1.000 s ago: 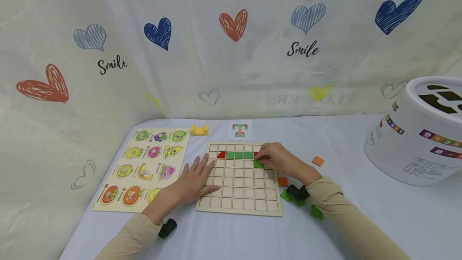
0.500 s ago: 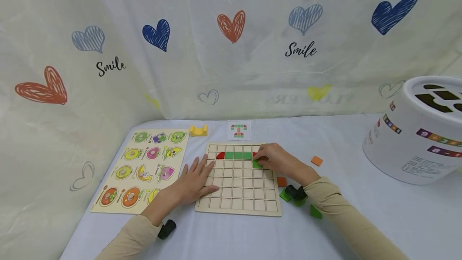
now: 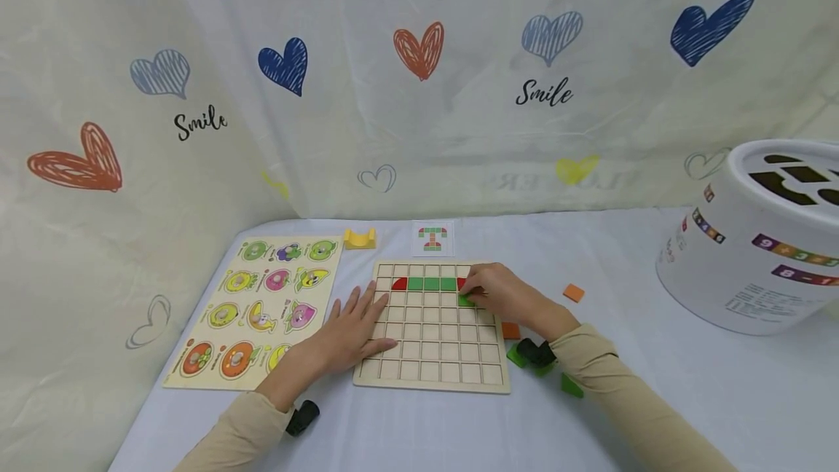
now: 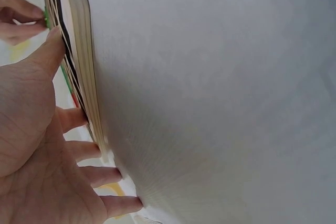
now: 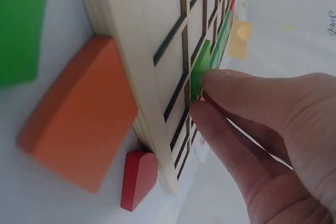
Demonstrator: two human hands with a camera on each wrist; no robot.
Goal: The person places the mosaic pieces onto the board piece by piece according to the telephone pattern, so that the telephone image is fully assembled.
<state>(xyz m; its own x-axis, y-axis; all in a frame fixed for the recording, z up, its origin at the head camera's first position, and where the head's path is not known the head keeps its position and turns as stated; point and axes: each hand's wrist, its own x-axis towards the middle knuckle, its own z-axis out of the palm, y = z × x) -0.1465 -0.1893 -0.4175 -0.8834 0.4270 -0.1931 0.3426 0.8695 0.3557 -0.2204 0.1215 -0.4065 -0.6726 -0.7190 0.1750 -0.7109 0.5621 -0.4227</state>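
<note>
Fingers: right hand pinches green tile; left hand spread.
Left contact: left edge of grid board; backdrop behind desk reads "Smile".

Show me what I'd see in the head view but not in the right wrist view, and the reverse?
Only the head view: the fruit puzzle board and white tub.
Only the right wrist view: a loose red block beside the grid board.
Both: the grid board, the right hand pinching a green block over it, and an orange block beside it.
</note>
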